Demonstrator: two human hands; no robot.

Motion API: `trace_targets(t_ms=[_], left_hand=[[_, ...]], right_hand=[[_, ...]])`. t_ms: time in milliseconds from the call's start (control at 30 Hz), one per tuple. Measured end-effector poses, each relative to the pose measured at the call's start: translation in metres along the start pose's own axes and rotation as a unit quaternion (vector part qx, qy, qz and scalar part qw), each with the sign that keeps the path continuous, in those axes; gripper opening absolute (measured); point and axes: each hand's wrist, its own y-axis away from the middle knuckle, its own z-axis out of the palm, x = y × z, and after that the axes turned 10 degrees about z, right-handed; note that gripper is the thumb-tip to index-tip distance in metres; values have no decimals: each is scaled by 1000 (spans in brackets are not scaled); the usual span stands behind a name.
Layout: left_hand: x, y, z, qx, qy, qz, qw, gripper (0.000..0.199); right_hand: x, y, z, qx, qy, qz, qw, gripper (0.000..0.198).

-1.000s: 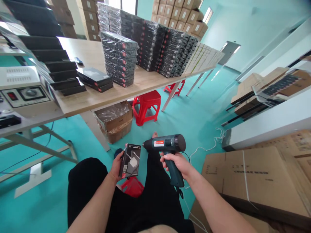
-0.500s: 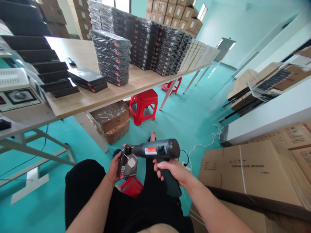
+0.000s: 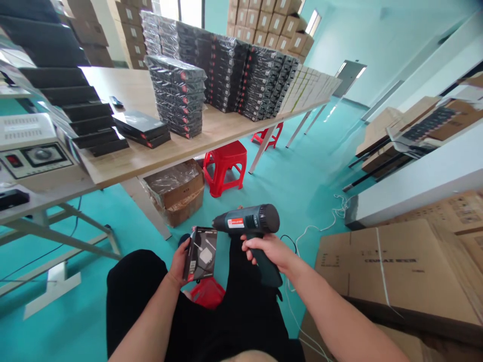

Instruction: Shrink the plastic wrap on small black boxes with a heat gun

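Observation:
My left hand (image 3: 179, 263) is closed round the left side of a flat black box (image 3: 202, 253) with a white charger and cable pictured on its front. In my right hand (image 3: 266, 251) is a dark green heat gun (image 3: 247, 218), gripped by its handle, with an orange and white label on its barrel. The gun's nozzle points left and sits just above the box's upper right corner, apart from it. Both are over my lap, with the red seat (image 3: 207, 293) of a stool showing between my legs.
A wooden table (image 3: 151, 162) ahead carries film-wrapped black box stacks (image 3: 177, 95) and loose black boxes. Beneath it stands an open carton (image 3: 184, 193) beside a red stool (image 3: 226, 166). A machine with a dial (image 3: 35, 151) is at left. Large cartons (image 3: 377, 261) and a white cable (image 3: 313, 229) lie right.
The heat gun has risen slightly and its nozzle has come away from the front of the box, showing more of the print. My left hand still holds the box.

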Motion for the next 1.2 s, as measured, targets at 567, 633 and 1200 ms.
trace_targets(t_ms=[567, 633, 1200], left_hand=[[6, -16, -10, 13, 43, 116, 992, 43], [6, -22, -14, 35, 51, 124, 990, 43], [7, -25, -23, 23, 129, 115, 985, 33]], right_hand=[[71, 27, -18, -32, -69, 77, 994, 29], [75, 28, -11, -52, -78, 84, 992, 29], [59, 19, 19, 46, -68, 33, 996, 33]])
